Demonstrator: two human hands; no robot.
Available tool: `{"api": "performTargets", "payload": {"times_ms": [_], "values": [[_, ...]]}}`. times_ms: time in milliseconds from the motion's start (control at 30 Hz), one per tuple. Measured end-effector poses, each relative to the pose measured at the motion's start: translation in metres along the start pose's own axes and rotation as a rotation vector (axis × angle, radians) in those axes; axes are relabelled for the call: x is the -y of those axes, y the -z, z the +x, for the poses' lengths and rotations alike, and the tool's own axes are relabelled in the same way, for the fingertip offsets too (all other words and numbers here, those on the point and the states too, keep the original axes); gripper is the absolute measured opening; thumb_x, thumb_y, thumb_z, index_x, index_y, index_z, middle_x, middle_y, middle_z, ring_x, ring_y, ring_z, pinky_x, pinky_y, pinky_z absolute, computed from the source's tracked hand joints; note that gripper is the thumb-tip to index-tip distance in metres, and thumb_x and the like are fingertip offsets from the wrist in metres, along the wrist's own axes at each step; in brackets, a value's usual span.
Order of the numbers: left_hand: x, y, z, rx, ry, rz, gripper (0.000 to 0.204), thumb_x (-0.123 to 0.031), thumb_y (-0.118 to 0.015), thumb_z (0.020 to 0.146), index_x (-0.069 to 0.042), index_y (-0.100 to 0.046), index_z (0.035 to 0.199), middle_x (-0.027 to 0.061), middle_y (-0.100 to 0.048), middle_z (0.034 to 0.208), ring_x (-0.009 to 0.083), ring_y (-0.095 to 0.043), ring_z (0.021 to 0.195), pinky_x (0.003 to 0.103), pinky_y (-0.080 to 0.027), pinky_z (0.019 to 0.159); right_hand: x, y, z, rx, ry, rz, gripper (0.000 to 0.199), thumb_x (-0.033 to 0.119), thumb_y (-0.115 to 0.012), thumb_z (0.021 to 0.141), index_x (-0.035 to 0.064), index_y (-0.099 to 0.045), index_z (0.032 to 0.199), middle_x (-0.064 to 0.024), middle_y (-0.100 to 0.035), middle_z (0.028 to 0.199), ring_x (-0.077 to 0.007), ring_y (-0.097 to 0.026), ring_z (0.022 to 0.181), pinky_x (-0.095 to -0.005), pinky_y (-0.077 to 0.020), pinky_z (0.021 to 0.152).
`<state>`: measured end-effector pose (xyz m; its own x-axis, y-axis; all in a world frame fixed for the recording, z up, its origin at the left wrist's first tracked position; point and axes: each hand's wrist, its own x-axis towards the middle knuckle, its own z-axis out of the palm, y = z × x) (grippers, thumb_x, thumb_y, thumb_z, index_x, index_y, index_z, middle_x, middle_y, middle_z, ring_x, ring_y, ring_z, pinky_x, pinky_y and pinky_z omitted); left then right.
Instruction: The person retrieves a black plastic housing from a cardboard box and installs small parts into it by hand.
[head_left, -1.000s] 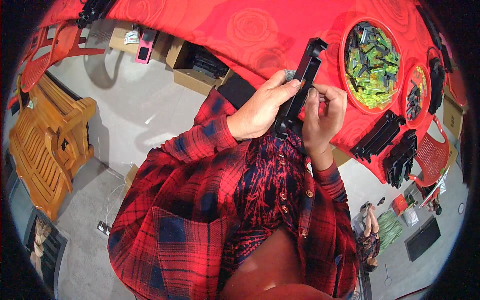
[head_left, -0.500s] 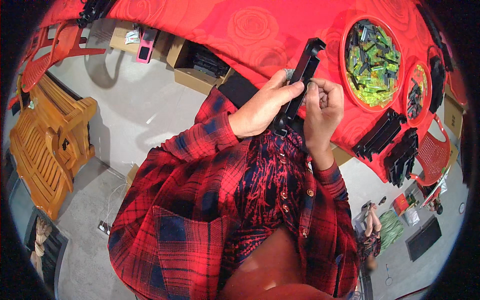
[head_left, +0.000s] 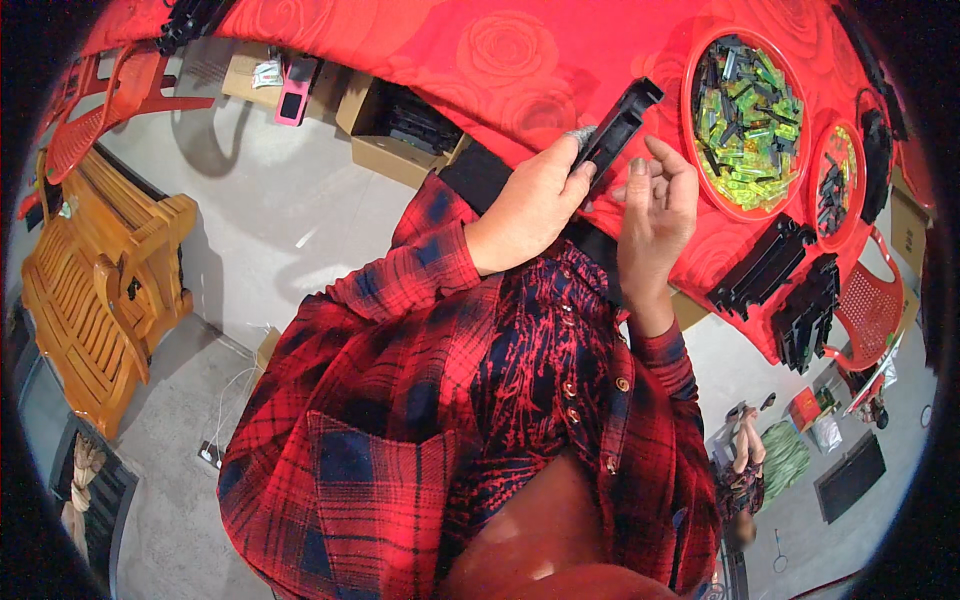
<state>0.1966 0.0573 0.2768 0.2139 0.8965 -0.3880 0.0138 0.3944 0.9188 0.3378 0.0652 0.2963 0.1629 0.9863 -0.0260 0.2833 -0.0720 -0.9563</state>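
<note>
My left hand (head_left: 528,208) is closed round a long black plastic piece (head_left: 622,128), thumb on top. The piece slants up and away over the table's near edge, and its lower end is hidden behind the hand. A little to the right of it, my right hand (head_left: 655,215) is raised and apart from the piece. Its forefinger and thumb are spread and the other fingers are bent; no object shows in it. Beyond the right hand stands a round red basket (head_left: 690,130) full of small yellow-green and black plastic parts.
A smaller red basket (head_left: 822,238) of parts is at the right, near stacks of black plastic pieces (head_left: 762,262) on the red tablecloth (head_left: 440,40). A carton (head_left: 392,160) of black pieces stands below the table's edge. A wooden chair (head_left: 90,290) is at the left, a red chair (head_left: 868,310) at the right.
My right hand has drawn away from the black piece to the right, its fingers opening. The left hand has turned the piece slightly and shifted it a little to the right.
</note>
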Motion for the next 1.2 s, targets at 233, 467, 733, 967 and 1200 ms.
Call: {"api": "performTargets", "payload": {"times_ms": [233,467,733,967,1200], "values": [[-0.009,0.000,-0.003,-0.042,-0.081,0.249,0.023,-0.009,-0.052,0.098,0.000,-0.053,0.119,0.0145,-0.058,0.083,0.0206,-0.060,0.072,0.034,-0.049,0.067,0.000,0.007,0.004,0.014,-0.114,0.033,0.030,0.004,-0.055,0.098,-0.0061,-0.049,0.127,-0.0068,-0.051,0.100,-0.0080,-0.056,0.072,-0.0206,-0.0494,0.063],[0.005,-0.002,-0.001,0.020,-0.244,0.297,0.022,-0.007,-0.052,0.096,0.000,-0.054,0.117,0.0177,-0.060,0.086,0.0298,-0.062,0.082,0.035,-0.048,0.076,-0.004,0.006,0.026,-0.048,0.056,-0.032,0.037,0.015,-0.048,0.103,-0.0070,-0.047,0.132,-0.0083,-0.055,0.108,-0.0113,-0.053,0.093,-0.0254,-0.0464,0.084],[-0.001,0.001,-0.002,-0.012,-0.107,0.233,0.019,-0.009,-0.057,0.096,0.000,-0.061,0.112,0.0099,-0.062,0.085,0.0145,-0.057,0.078,0.029,-0.048,0.073,0.007,0.003,0.021,0.001,0.060,-0.101,0.031,0.017,-0.047,0.104,-0.0025,-0.052,0.129,-0.0032,-0.053,0.101,-0.0101,-0.048,0.087,-0.0232,-0.0428,0.079],[0.001,0.002,-0.001,-0.037,-0.144,0.299,0.019,-0.009,-0.061,0.094,-0.002,-0.063,0.111,0.0076,-0.063,0.078,0.0123,-0.056,0.071,0.029,-0.048,0.067,0.006,0.000,0.013,-0.098,0.144,-0.220,0.029,0.011,-0.047,0.103,-0.0042,-0.054,0.126,-0.0096,-0.057,0.105,-0.0163,-0.054,0.093,-0.0288,-0.0468,0.083],[-0.004,0.008,0.004,0.061,-0.042,0.292,0.017,-0.014,-0.062,0.094,-0.002,-0.062,0.106,0.0033,-0.055,0.072,0.0095,-0.049,0.068,0.029,-0.045,0.064,-0.009,0.004,0.014,-0.088,0.167,-0.281,0.028,0.009,-0.050,0.101,-0.0056,-0.055,0.124,-0.0169,-0.060,0.112,-0.0255,-0.058,0.099,-0.0355,-0.0475,0.089]]}}
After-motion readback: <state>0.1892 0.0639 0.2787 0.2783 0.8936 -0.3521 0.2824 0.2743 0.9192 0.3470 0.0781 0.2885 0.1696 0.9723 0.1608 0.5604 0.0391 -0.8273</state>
